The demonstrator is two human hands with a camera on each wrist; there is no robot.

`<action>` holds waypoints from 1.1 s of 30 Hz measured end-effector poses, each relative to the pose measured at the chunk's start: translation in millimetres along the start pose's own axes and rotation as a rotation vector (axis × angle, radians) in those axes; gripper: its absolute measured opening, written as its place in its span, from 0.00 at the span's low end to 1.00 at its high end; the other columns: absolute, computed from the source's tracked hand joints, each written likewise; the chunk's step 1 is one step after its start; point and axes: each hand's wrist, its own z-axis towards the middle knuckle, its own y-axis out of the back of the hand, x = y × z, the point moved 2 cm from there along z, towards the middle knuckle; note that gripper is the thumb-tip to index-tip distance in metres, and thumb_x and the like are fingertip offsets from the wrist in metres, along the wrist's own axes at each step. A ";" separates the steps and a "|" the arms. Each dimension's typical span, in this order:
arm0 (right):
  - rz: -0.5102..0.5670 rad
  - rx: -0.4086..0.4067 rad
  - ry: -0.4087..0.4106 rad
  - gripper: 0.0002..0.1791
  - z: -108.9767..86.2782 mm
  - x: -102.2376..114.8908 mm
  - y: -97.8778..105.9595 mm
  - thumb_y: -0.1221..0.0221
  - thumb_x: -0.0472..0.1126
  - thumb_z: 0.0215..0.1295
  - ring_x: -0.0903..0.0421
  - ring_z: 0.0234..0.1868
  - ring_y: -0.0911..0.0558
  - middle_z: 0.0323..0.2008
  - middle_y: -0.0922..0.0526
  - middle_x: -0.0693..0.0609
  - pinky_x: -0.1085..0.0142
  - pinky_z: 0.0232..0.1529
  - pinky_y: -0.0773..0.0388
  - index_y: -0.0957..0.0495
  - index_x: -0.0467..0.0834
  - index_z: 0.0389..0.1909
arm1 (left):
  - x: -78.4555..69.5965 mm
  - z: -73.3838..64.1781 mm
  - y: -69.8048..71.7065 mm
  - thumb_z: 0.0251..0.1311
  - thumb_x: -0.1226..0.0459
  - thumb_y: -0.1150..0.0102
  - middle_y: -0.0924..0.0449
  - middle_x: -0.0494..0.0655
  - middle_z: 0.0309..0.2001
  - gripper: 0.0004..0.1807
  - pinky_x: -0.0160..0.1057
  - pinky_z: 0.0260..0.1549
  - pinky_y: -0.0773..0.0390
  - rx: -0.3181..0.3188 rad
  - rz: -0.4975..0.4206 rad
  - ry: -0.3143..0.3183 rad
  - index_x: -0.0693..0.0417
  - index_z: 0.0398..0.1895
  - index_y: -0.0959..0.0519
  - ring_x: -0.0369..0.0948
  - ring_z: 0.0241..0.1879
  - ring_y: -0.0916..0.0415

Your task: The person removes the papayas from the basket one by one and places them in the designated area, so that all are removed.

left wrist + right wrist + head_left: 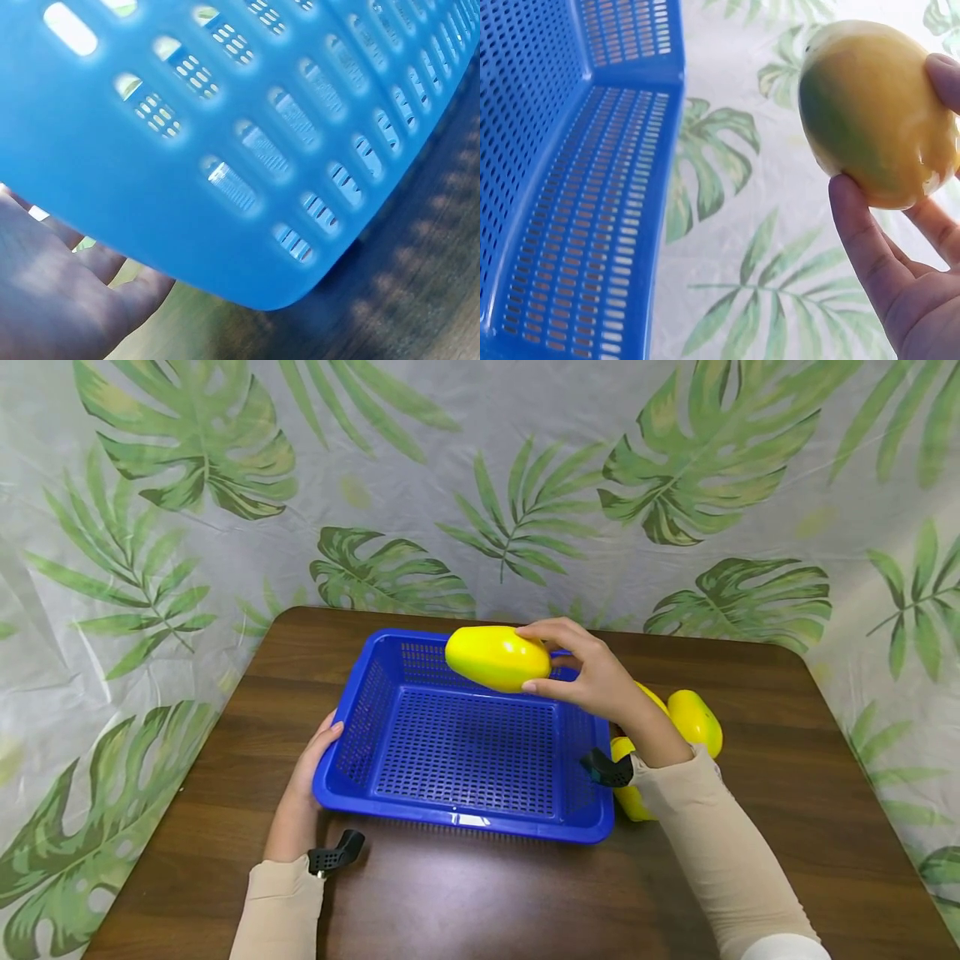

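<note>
A yellow mango (491, 658) with a greenish side is in my right hand (588, 672); thumb and fingers grip one end. It hangs over the far part of a blue plastic basket (465, 818) with slotted walls. The right wrist view shows the mango (874, 112) from its end, fingertips around it, beside the basket wall (592, 225). My left hand (311, 760) holds the basket's left rim, its fingertips over the edge. In the left wrist view that hand (67, 292) lies against the basket's edge (225, 277), fingers partly hidden behind it.
Several more yellow mangoes (695, 724) lie on the brown wooden table (772, 827) right of the basket, partly hidden by the right arm. A leaf-patterned sheet (525, 510) hangs behind the table. Each wrist carries a black camera mount (335, 853).
</note>
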 end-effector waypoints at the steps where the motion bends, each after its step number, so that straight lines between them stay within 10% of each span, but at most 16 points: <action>1: -0.004 -0.004 -0.010 0.29 -1.9 -0.3 1.8 0.36 0.28 0.49 0.49 0.48 0.30 0.53 0.33 0.41 0.55 0.45 0.28 0.32 0.34 0.55 | 0.0 -0.1 0.0 0.70 0.64 0.74 0.31 0.47 0.51 0.20 0.41 0.45 0.32 -0.004 0.002 0.004 0.48 0.64 0.48 0.43 0.47 0.32; 17: 0.027 -0.126 0.009 0.33 -31.2 -37.9 31.7 0.36 0.24 0.46 0.51 0.48 0.28 0.52 0.32 0.47 0.69 0.44 0.28 0.31 0.39 0.57 | -0.7 0.0 -0.3 0.70 0.64 0.75 0.31 0.48 0.52 0.20 0.41 0.44 0.31 0.000 -0.008 0.005 0.47 0.63 0.46 0.43 0.47 0.32; 33: 0.003 -0.253 0.032 0.32 -68.2 -27.1 57.5 0.40 0.16 0.43 0.58 0.46 0.28 0.49 0.30 0.48 0.73 0.43 0.29 0.33 0.29 0.54 | -1.7 -0.6 -1.5 0.70 0.64 0.74 0.31 0.48 0.51 0.20 0.42 0.43 0.31 -0.001 0.003 0.006 0.48 0.63 0.46 0.43 0.46 0.31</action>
